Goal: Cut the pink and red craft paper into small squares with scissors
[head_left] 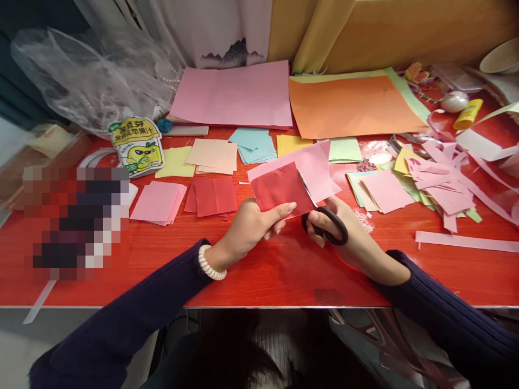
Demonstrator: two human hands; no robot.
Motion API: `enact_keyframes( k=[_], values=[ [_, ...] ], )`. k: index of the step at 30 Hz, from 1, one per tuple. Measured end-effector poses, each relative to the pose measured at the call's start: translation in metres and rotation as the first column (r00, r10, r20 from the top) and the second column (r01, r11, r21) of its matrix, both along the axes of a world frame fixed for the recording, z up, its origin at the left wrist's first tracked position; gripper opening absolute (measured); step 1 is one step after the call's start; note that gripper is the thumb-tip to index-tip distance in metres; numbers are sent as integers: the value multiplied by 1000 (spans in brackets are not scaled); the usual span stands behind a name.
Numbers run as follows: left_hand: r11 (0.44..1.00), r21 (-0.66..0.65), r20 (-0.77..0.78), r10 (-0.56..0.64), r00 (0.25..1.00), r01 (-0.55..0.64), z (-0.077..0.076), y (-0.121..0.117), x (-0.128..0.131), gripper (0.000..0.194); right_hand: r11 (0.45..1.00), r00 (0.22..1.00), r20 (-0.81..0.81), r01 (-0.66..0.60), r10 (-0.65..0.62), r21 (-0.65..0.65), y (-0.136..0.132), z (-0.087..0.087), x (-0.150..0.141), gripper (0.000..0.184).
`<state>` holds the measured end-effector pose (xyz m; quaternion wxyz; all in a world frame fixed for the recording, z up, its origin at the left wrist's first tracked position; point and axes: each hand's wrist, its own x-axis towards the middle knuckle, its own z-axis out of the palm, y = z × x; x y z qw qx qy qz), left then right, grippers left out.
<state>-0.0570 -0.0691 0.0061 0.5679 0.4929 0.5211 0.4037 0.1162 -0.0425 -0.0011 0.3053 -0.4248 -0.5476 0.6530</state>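
My left hand (251, 229) pinches a red paper square (278, 189) laid over a larger pink paper sheet (318, 162), thumb on top. In my right hand (334, 219) are black-handled scissors (334, 227), fingers through the loops. Their blades lie along the right edge of the red square, across the pink sheet. Both papers are held above the table, near its middle. Just left of them lie red squares (214, 196) and a stack of pink squares (158, 202).
Behind stand large pink sheets (235, 94) and orange sheets (357, 105). Small blue squares (253, 146) and peach squares (213, 155) lie in front. Pink scraps (446, 183), a paper strip (466, 241) and a yellow glue stick (468, 114) are right; a snack pouch (138, 146) is left.
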Motion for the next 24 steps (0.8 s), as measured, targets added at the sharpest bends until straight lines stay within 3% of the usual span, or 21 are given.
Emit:
enact_keyframes(
  k=[24],
  values=[
    [999,-42,42,-3,999,5,-3,-1,1,49,999,998,56,40,-39,-9,1,5,-3,43]
  ],
)
